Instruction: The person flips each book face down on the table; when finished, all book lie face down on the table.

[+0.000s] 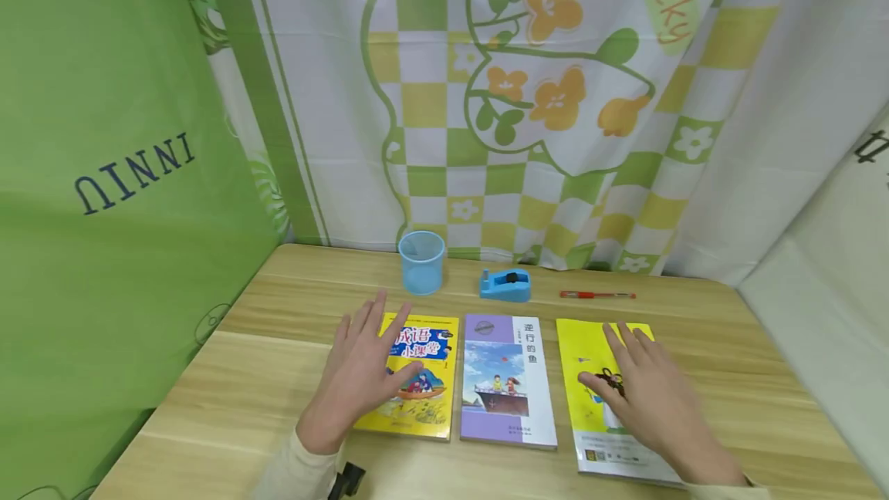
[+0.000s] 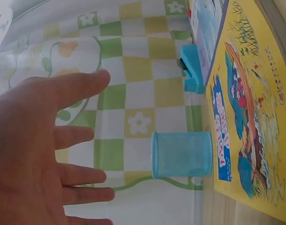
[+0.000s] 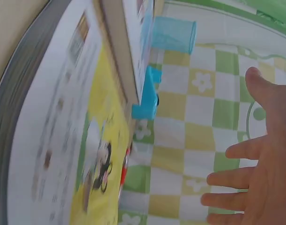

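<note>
My left hand point(image 1: 361, 373), fingers spread, hovers over a yellow book point(image 1: 434, 403) with a boat picture on its cover. In the left wrist view a gap shows between that hand point(image 2: 35, 145) and the book point(image 2: 269, 140). Above another book point(image 1: 572, 346), yellow with a white lower band, my right hand point(image 1: 649, 396) hovers with its fingers apart; the right wrist view shows the hand point(image 3: 269, 159) empty and clear of the cover. Between the two lies a purple and white book point(image 1: 496, 380) with a ship picture.
Behind the books stand a light blue mesh pen cup point(image 1: 422, 272) and a blue tape dispenser point(image 1: 505, 285). A red pen point(image 1: 597, 295) lies to their right. A patterned curtain point(image 1: 451, 137) hangs at the table's back edge, and a green cloth point(image 1: 104, 176) hangs on the left.
</note>
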`<state>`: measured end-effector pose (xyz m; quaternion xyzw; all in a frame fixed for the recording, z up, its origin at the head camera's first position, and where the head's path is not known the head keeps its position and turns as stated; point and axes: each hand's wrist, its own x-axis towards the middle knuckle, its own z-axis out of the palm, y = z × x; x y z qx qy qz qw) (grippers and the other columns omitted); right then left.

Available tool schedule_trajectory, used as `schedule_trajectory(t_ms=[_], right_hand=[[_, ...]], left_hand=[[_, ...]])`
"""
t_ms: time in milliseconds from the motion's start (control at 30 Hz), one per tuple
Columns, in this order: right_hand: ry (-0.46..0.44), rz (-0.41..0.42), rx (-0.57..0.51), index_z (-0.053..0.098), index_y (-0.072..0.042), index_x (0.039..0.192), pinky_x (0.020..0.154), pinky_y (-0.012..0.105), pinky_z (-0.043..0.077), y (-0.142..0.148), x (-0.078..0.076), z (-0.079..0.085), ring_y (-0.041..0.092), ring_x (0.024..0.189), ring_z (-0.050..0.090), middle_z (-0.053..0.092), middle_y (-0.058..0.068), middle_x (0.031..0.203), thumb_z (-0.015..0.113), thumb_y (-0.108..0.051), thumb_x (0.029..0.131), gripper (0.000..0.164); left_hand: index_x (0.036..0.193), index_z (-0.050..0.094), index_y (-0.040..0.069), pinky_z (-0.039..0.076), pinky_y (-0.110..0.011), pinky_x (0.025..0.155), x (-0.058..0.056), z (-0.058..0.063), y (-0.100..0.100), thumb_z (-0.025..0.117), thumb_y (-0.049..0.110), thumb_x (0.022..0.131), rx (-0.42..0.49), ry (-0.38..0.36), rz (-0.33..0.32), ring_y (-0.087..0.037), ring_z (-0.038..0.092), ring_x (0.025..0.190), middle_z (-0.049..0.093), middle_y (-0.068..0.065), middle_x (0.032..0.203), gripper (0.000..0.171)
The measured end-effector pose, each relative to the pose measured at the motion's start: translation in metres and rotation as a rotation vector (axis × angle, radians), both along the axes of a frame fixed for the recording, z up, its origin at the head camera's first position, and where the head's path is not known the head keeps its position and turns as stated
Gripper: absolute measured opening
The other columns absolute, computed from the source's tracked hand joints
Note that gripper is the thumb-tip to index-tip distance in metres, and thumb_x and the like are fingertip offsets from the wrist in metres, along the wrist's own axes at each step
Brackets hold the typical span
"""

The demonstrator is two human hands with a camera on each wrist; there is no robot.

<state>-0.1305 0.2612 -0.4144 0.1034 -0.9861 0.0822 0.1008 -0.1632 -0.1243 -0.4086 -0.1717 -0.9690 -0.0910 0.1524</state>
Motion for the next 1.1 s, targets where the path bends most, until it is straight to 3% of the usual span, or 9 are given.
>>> schedule_trajectory(t_ms=[200,400,567,733,900,1100], right_hand=[[0.057,0.044,-0.093,0.055,-0.003,0.141,0.092,0.06,0.05,-0.029,-0.003,0.0,0.047,0.119,0.057,0.06,0.026,0.131,0.073,-0.049,0.089,0.072],[0.081,0.116,-0.195,0.069,-0.007,0.126,0.078,0.048,0.057,-0.064,-0.01,-0.008,0.033,0.102,0.066,0.068,0.015,0.112,0.083,-0.034,0.082,0.053],[0.014,0.171,-0.266,0.072,-0.008,0.12,0.073,0.035,0.055,-0.097,-0.018,-0.021,0.021,0.09,0.067,0.069,0.006,0.106,0.084,-0.032,0.081,0.047],[-0.083,0.167,-0.316,0.073,-0.007,0.116,0.072,0.031,0.053,-0.13,-0.028,-0.034,0.016,0.085,0.064,0.069,0.002,0.097,0.085,-0.031,0.08,0.045],[-0.144,0.176,-0.353,0.074,-0.006,0.116,0.072,0.027,0.051,-0.157,-0.034,-0.047,0.01,0.082,0.059,0.065,-0.004,0.091,0.086,-0.031,0.078,0.047],[-0.123,0.2,-0.346,0.075,-0.004,0.109,0.071,0.028,0.048,-0.176,-0.037,-0.058,0.009,0.078,0.053,0.064,-0.005,0.085,0.087,-0.033,0.077,0.045]], left_hand=[[0.134,0.064,0.009,0.051,-0.054,0.097,-0.001,-0.007,-0.009,0.08,0.037,0.084,0.088,-0.049,0.015,-0.038,0.061,0.116,0.064,-0.021,0.128,0.06],[0.123,0.07,0.003,0.057,-0.045,0.08,-0.006,-0.022,-0.02,0.083,0.026,0.081,0.157,-0.157,0.04,-0.029,0.064,0.096,0.069,-0.017,0.111,0.049],[0.125,0.067,0.0,0.046,-0.031,0.062,-0.013,-0.038,-0.027,0.082,0.025,0.082,0.196,-0.267,0.104,-0.018,0.051,0.075,0.064,-0.011,0.098,0.052],[0.127,0.066,-0.001,0.042,-0.03,0.061,-0.019,-0.052,-0.033,0.081,0.027,0.083,0.225,-0.343,0.155,-0.018,0.047,0.071,0.062,-0.01,0.094,0.055],[0.128,0.066,-0.001,0.038,-0.029,0.06,-0.023,-0.061,-0.039,0.082,0.026,0.081,0.252,-0.371,0.147,-0.018,0.045,0.071,0.061,-0.009,0.091,0.057],[0.12,0.069,-0.001,0.034,-0.028,0.058,-0.025,-0.066,-0.042,0.082,0.022,0.08,0.294,-0.417,0.135,-0.018,0.044,0.071,0.054,-0.006,0.086,0.047]])
